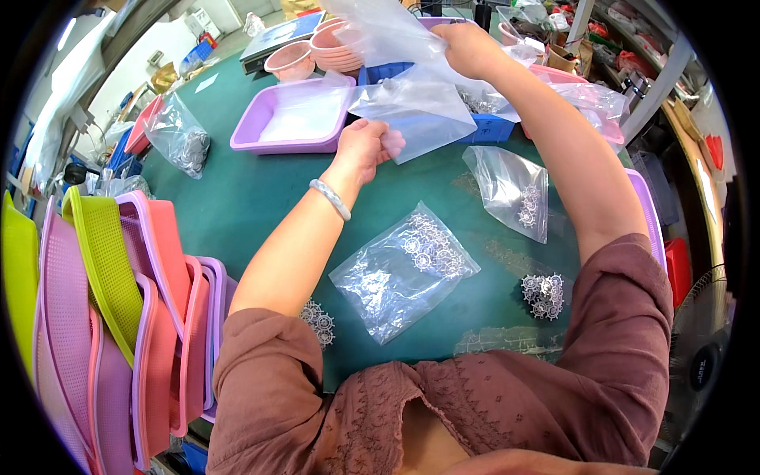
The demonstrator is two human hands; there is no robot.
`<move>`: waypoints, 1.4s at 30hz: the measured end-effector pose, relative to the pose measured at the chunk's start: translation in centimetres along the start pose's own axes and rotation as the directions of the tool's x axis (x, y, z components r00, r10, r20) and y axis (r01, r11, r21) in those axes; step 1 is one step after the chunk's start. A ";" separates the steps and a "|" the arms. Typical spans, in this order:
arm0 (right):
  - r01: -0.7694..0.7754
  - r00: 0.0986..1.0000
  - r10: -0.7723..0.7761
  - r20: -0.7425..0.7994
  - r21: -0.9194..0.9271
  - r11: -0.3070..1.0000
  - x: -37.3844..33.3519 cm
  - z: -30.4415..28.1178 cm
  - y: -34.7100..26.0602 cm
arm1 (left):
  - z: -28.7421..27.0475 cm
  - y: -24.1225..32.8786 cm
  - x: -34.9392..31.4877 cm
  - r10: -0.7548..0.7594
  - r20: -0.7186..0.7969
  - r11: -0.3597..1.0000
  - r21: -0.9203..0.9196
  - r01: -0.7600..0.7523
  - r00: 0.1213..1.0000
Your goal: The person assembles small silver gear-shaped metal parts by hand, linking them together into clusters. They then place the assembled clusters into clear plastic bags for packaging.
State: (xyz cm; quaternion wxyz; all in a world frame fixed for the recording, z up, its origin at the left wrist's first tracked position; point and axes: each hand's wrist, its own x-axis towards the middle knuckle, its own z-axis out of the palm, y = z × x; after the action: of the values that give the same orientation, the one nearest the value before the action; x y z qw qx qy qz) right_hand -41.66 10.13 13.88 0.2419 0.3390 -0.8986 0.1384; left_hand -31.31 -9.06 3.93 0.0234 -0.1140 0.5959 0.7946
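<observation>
Over the far middle of the green table, both hands are raised around clear plastic bags (427, 111). My right hand (473, 51) is higher and farther away, its fingers closed on the plastic. Closed at the near left edge of the plastic is my left hand (368, 148), with a bangle on its wrist; its fingertips lie against the film. Below the hands lies a flat clear bag (372, 289) of silver wheel-shaped charms (431, 245). To its right is a smaller bag (499, 178) with similar charms. Loose charm piles sit near my right sleeve (542, 297) and left sleeve (318, 323).
A lilac tray (245, 134) with white film stands far left, before pink bowls (336, 51). Blue bins (491, 129) with metal parts stand behind the plastic. Stacked coloured baskets (103, 269) rise at the left. A filled bag (178, 138) lies far left; a fan (701, 364) stands right.
</observation>
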 end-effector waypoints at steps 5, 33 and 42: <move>-0.002 0.988 -0.006 -0.153 -0.057 0.998 -0.1 -0.7 -1.2 | -1.5 3.5 0.1 0.340 0.038 0.922 0.184 -0.341 0.940; 0.042 0.962 0.010 -0.274 0.180 0.983 -1.7 -0.4 -6.7 | -0.6 11.0 1.1 0.422 0.469 0.827 -0.549 -0.119 0.776; 0.159 0.975 -0.151 -0.160 0.038 0.987 -5.6 4.2 -11.1 | 0.6 -0.1 -1.0 0.513 0.131 0.805 -0.415 -0.423 0.848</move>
State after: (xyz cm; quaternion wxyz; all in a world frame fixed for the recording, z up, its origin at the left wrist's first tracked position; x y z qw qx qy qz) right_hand -31.95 3.34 8.25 0.3134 0.4022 -0.8437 0.1678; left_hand -30.44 -8.42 4.20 -0.1260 0.1309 0.4371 0.8809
